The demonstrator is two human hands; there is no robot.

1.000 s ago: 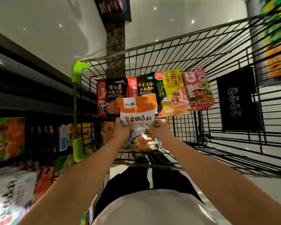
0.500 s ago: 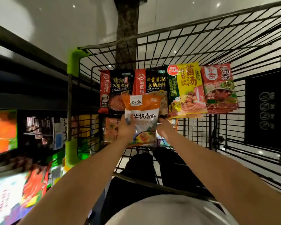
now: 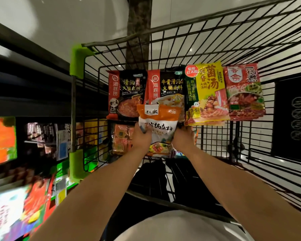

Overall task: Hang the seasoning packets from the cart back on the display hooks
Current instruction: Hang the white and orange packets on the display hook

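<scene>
Both hands (image 3: 142, 136) still grip the orange packet (image 3: 159, 126), now raised slightly higher.

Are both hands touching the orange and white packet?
Touching. The head view shows the left hand gripping the orange and white packet on one edge and the right hand on the other, no gap.

Both bare forearms reach forward from the lower corners, converging at centre. Left hand (image 3: 142, 137) seen from the back, fingers curled round the left edge of a packet (image 3: 159, 126). Right hand (image 3: 183, 139) likewise back-on, gripping the packet's right edge. Wrists roughly level, the packet upright between the hands.
</scene>
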